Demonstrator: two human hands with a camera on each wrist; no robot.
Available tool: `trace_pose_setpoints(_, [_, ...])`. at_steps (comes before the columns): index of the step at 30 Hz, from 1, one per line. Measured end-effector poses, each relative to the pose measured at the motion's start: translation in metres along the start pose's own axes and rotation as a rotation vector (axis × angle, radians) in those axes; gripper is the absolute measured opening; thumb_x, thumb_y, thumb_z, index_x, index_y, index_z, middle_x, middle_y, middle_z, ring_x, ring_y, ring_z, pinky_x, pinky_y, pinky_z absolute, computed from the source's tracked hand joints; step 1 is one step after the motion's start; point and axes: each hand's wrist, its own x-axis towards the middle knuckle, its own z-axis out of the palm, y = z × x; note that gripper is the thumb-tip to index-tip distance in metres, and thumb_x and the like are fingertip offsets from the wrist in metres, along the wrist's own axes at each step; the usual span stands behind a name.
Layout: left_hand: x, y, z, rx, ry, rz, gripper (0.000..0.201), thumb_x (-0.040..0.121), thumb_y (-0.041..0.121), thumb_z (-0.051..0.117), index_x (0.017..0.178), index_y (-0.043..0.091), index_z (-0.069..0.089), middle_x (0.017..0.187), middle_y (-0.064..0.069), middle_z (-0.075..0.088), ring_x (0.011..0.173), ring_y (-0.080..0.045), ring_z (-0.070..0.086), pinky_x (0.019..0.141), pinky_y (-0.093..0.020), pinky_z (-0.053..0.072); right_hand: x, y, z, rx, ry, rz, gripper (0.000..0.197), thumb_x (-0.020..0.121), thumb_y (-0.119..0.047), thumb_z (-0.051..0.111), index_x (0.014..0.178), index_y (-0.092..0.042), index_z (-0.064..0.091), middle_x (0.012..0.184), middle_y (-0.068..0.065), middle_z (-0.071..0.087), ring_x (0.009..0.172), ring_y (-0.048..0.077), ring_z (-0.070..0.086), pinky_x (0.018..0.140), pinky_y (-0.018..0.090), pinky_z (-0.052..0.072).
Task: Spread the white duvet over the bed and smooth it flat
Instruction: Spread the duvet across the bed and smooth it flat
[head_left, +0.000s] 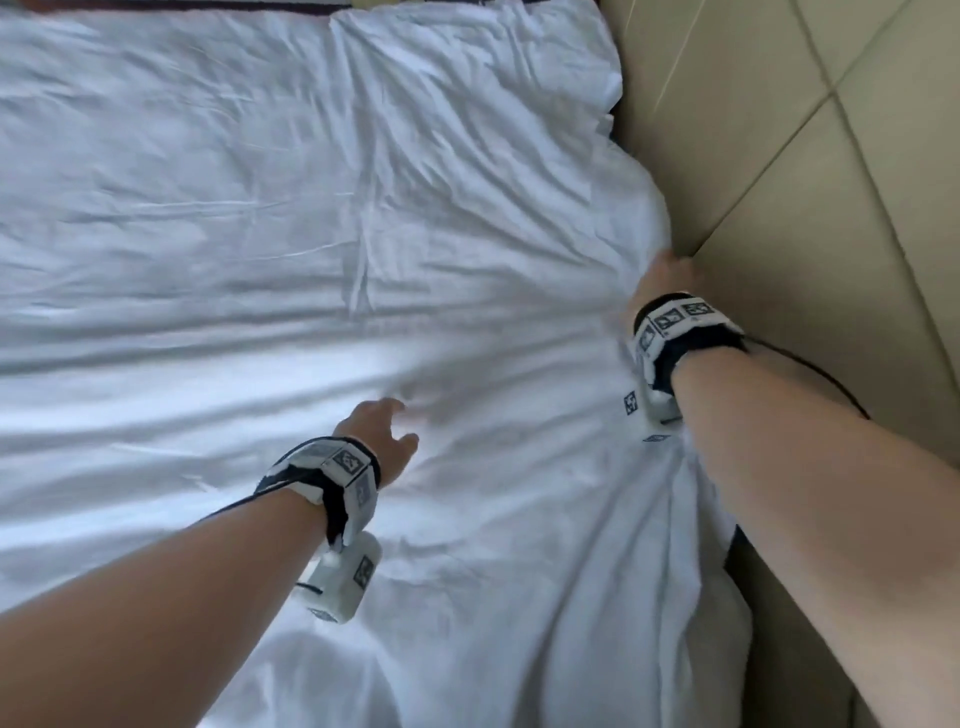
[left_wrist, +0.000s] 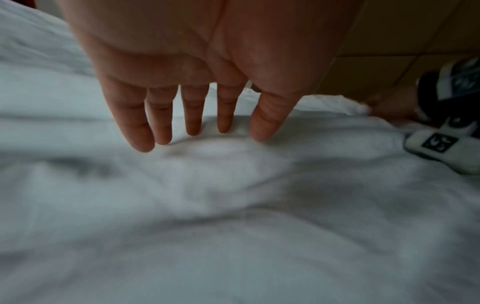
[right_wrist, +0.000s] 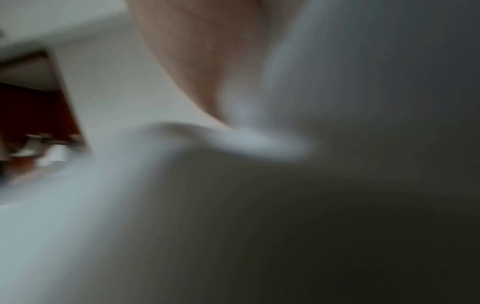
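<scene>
Resting on the white duvet (head_left: 260, 234), left hand (head_left: 379, 431) fingers (left_wrist: 193, 115) spread; right hand (head_left: 667, 275) fingers' state hidden at its edge.

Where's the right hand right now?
In the head view, the right hand is at the white duvet's right edge, against the beige padded headboard.

The padded headboard (head_left: 810, 171) walls off the bed's right edge; the duvet (head_left: 260, 234) bunches against it, leaving no gap there; away from the headboard, leftward, the duvet lies open and unobstructed
</scene>
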Motion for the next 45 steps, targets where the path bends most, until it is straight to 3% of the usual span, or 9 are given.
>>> trace_pose_setpoints(5, [-0.009,-0.013,0.026,0.011,-0.087,0.021,0.062,0.092,0.033,0.052,0.148,0.026,0.026,0.157,0.000,0.023,0.143,-0.019,0.029,0.117,-0.033,0.025,-0.090,-0.064,0.057,-0.204,-0.150,-0.513,0.065,0.092,-0.037,0.043,0.148,-0.032,0.009,0.159,0.006,-0.013,0.147,0.030,-0.009,0.113,0.054,0.011])
trace_pose_setpoints(11, [-0.067,-0.042,0.080,0.192,-0.546,-0.026,0.052,0.090,0.030,0.058,0.141,0.024,0.046,0.148,-0.003,0.043,0.135,-0.021,0.043,0.103,-0.024,0.036,-0.239,0.007,0.149,-0.345,-0.643,-0.686,0.062,0.084,-0.033,0.048,0.142,-0.034,0.026,0.158,0.008,-0.002,0.146,0.029,0.000,0.116,0.050,0.008])
trace_pose_setpoints(15, [-0.091,-0.048,0.102,0.341,-0.632,-0.004,0.066,0.085,0.066,0.043,0.122,0.016,0.065,0.131,-0.005,0.060,0.121,-0.023,0.056,0.103,-0.031,0.044,-0.264,0.007,0.127,-0.364,-0.966,-0.634,0.034,0.092,-0.029,0.045,0.121,-0.017,0.060,0.136,0.008,0.052,0.122,0.027,0.051,0.103,0.041,0.042])
trace_pose_setpoints(20, [-0.100,-0.025,0.095,0.172,-0.359,0.105,0.042,0.089,0.039,0.053,0.127,0.021,0.056,0.133,-0.002,0.056,0.124,-0.022,0.052,0.099,-0.029,0.041,-0.228,0.064,0.097,-0.020,-0.200,-0.276,0.066,0.078,-0.043,0.064,0.137,-0.026,0.039,0.147,0.007,0.035,0.136,0.026,0.032,0.110,0.040,0.032])
trace_pose_setpoints(23, [-0.121,-0.025,0.111,0.196,-0.463,0.143,0.034,0.088,0.040,0.055,0.111,0.016,0.064,0.105,-0.006,0.061,0.107,-0.021,0.060,0.085,-0.026,0.043,-0.270,0.134,0.121,-0.051,-0.284,0.088,0.095,0.072,-0.060,0.062,0.146,-0.039,0.007,0.158,0.004,-0.001,0.146,0.028,0.005,0.115,0.048,0.019])
trace_pose_setpoints(30, [-0.164,-0.112,0.181,0.321,-0.575,0.095,0.069,0.081,0.038,0.070,0.137,0.008,0.041,0.136,-0.010,0.051,0.121,-0.025,0.052,0.092,-0.030,0.041,-0.372,0.165,0.181,0.546,-0.431,0.740,0.121,0.067,-0.058,0.071,0.150,-0.026,-0.011,0.157,0.011,0.018,0.138,0.037,0.031,0.114,0.045,0.027])
trace_pose_setpoints(34, [-0.177,-0.168,0.205,0.354,-0.503,0.183,0.104,0.059,0.051,0.080,0.142,0.022,0.023,0.142,-0.009,0.035,0.131,-0.032,0.040,0.103,-0.043,0.038,-0.433,0.150,0.226,0.621,-0.329,0.828,0.130,0.061,-0.050,0.082,0.150,-0.018,-0.007,0.154,0.015,0.024,0.137,0.035,0.034,0.111,0.043,0.030])
trace_pose_setpoints(40, [-0.193,-0.207,0.239,0.466,-0.311,0.283,0.096,0.054,0.052,0.082,0.131,0.025,0.031,0.143,-0.009,0.025,0.133,-0.034,0.032,0.101,-0.048,0.042,-0.464,0.145,0.256,0.326,-0.253,0.698,0.044,0.093,-0.024,0.052,0.127,0.002,0.046,0.127,0.022,0.055,0.115,0.035,0.054,0.095,0.036,0.042])
trace_pose_setpoints(45, [-0.222,-0.204,0.280,0.522,-0.309,0.372,0.102,0.061,0.048,0.080,0.141,0.028,0.020,0.146,-0.009,0.020,0.132,-0.035,0.029,0.100,-0.047,0.040,-0.494,0.186,0.212,0.169,-0.271,0.477,0.030,0.096,-0.022,0.048,0.115,-0.002,0.059,0.114,0.024,0.063,0.103,0.037,0.060,0.079,0.030,0.041])
